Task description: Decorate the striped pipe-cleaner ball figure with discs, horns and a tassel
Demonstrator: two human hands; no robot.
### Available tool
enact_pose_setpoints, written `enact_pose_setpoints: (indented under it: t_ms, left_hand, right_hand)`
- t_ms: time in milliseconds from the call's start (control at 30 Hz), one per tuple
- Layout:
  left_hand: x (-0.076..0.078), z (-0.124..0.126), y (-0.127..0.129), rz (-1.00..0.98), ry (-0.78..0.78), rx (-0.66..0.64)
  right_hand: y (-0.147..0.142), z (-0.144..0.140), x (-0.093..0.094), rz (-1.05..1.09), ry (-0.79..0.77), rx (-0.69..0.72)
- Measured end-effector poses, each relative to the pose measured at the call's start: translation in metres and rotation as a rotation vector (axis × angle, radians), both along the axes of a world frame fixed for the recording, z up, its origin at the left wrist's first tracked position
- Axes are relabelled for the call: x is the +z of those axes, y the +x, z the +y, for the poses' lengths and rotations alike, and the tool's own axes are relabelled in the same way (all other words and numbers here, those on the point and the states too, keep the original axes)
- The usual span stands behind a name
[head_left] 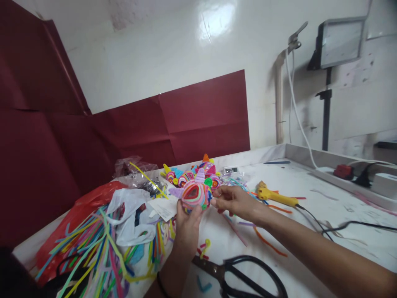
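A round, many-coloured pipe-cleaner figure (195,194) with lilac ears is held up above the white table (310,215). My left hand (187,225) grips it from below. My right hand (234,201) touches its right side with the fingertips. Behind it lies a heap of similar coloured coiled pieces (198,174). Loose pipe cleaners (93,252) in several colours are spread at the left front.
Black scissors (245,277) lie at the front edge. A yellow glue gun (276,196) with a black cord rests to the right. White and red plastic bags (130,207) sit left of centre. Dark red paper (124,132) covers the wall behind. A lamp stand (325,103) rises at back right.
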State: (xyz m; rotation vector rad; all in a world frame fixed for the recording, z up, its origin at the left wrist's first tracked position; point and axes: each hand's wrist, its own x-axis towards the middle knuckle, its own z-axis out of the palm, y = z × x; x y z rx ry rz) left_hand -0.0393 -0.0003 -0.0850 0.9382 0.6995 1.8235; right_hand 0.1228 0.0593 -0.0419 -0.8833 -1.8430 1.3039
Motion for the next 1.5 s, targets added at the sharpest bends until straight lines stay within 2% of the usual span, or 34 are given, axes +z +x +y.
enact_pose_setpoints:
  t_ms: [133, 267, 433, 567, 667, 967, 1100, 1267, 1367, 1500]
  left_hand:
    - [-0.001, 0.002, -0.001, -0.011, 0.004, 0.018]
    - [0.000, 0.004, -0.002, -0.053, 0.017, 0.021]
    - [0.004, 0.005, -0.003, -0.070, 0.022, 0.000]
    - [0.007, 0.006, -0.002, -0.096, 0.033, -0.015]
    - [0.006, 0.008, -0.002, -0.086, 0.026, -0.004]
    - [0.003, 0.008, -0.001, -0.023, 0.019, -0.009]
    - [0.004, 0.007, -0.001, -0.027, 0.020, -0.001]
    - [0.008, 0.007, -0.001, -0.022, 0.021, 0.038]
    - [0.008, 0.008, -0.002, -0.029, 0.012, 0.061]
    - [0.007, 0.010, -0.003, -0.022, 0.004, 0.063]
  right_hand:
    - [0.007, 0.009, -0.002, -0.064, 0.055, -0.034]
    - [0.022, 0.019, 0.004, -0.115, 0.198, -0.072]
    - [0.044, 0.027, 0.018, -0.399, 0.410, -0.188]
    - [0.058, 0.034, 0.025, -0.583, 0.436, -0.216]
    - [0.061, 0.038, 0.024, -0.739, 0.454, -0.202]
    - [0.049, 0.042, 0.005, -0.991, 0.456, -0.008]
    - [0.045, 0.028, 0.008, -1.007, 0.465, 0.096]
    - [0.038, -0.001, 0.022, -0.962, 0.500, 0.254]
    - [0.040, 0.000, 0.030, -1.007, 0.530, 0.175]
    - [0.054, 0.024, 0.035, -1.127, 0.529, -0.064]
